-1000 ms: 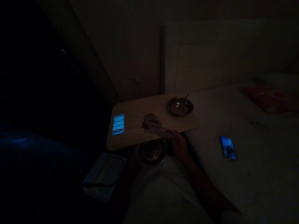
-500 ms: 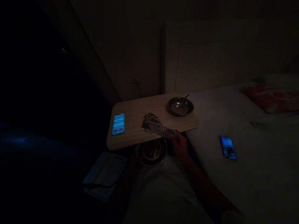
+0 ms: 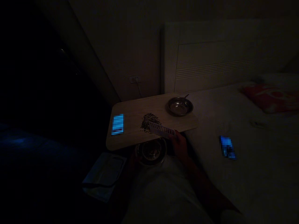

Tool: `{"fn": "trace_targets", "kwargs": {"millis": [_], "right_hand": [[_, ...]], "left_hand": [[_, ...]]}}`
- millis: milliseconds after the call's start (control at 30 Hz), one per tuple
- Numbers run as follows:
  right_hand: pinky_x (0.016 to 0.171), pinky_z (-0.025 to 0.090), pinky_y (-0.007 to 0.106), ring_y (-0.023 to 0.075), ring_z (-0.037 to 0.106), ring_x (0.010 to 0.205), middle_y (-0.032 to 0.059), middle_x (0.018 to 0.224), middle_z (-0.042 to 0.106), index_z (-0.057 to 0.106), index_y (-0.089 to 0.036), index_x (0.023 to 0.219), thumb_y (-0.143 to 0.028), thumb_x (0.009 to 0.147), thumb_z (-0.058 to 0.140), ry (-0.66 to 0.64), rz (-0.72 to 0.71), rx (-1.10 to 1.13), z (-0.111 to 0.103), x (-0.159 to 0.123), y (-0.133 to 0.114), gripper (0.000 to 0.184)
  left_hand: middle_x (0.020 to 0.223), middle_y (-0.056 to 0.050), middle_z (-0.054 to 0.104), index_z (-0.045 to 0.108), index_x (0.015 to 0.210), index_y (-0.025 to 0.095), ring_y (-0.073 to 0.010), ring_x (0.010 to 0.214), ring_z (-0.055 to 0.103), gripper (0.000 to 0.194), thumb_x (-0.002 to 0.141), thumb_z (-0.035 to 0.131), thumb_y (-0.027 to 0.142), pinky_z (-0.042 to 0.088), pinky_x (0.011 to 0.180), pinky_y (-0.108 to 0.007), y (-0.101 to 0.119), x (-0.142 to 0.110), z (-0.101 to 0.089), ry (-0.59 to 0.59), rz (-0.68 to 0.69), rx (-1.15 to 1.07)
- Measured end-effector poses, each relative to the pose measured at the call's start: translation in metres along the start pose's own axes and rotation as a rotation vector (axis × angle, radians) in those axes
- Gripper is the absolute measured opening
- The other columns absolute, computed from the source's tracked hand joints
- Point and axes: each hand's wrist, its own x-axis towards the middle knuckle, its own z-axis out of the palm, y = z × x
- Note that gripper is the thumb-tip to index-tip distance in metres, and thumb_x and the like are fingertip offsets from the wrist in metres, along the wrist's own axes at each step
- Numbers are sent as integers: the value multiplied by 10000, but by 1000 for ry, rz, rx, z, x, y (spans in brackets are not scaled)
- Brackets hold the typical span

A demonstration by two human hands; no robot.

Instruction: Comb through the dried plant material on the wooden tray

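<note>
In my right hand [image 3: 179, 141] is a pale, flat strip with a row of slots [image 3: 163, 129]; its exact kind is hard to make out. The strip's far end touches the near side of a pile of small dark seeds or grains [image 3: 149, 120] on a wooden tabletop [image 3: 130, 107]. Below the table's near edge, a metal bowl [image 3: 161, 158] with some dark grains inside sits at my lap. My left hand [image 3: 135, 158] grips this bowl at its left rim, mostly lost in shadow.
Another metal bowl [image 3: 180, 107] with a utensil handle stands at the table's back right. A lit phone [image 3: 117, 124] lies on its left end, a second lit phone [image 3: 227, 147] on the bed [image 3: 257, 174]. A pale stool-like object [image 3: 104, 175] is at lower left; the room is very dark.
The picture is a little darker and the view has shifted very slightly. Both hands, the slotted strip and the pile look nearly the same.
</note>
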Motion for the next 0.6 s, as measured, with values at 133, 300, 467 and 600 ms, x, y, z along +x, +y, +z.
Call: {"fn": "trace_targets", "kwargs": {"millis": [133, 300, 467, 600], "right_hand": [[788, 544, 311, 216, 689, 871, 26, 977, 759, 714, -227, 1067, -367, 921, 564, 13, 10, 13, 1, 0, 1, 253], [788, 544, 312, 216, 689, 869, 28, 969, 760, 713, -221, 1058, -367, 913, 574, 4, 30, 36, 2, 0, 4, 249], [783, 539, 317, 217, 686, 859, 30, 963, 759, 714, -215, 1051, -363, 900, 592, 36, 35, 13, 1, 0, 6, 244], [761, 539, 311, 213, 680, 842, 31, 940, 755, 717, -212, 1024, -360, 908, 575, 11, 31, 5, 0, 1, 5, 236]], "left_hand": [[1281, -66, 682, 644, 1262, 269, -414, 1324, 472, 727, 556, 817, 233, 428, 1051, -480, 0, -1, -2, 0, -7, 7], [1284, -63, 679, 641, 1263, 276, -410, 1318, 480, 730, 556, 815, 230, 434, 1044, -486, -2, 0, -2, 9, -10, 17], [1273, -58, 684, 662, 1225, 278, -409, 1323, 472, 697, 549, 823, 231, 432, 1047, -474, -4, 3, -5, 15, 5, 31], [1297, -54, 673, 666, 1223, 280, -408, 1343, 454, 689, 554, 823, 237, 424, 1058, -470, -4, 4, -8, 7, 19, 34]]}}
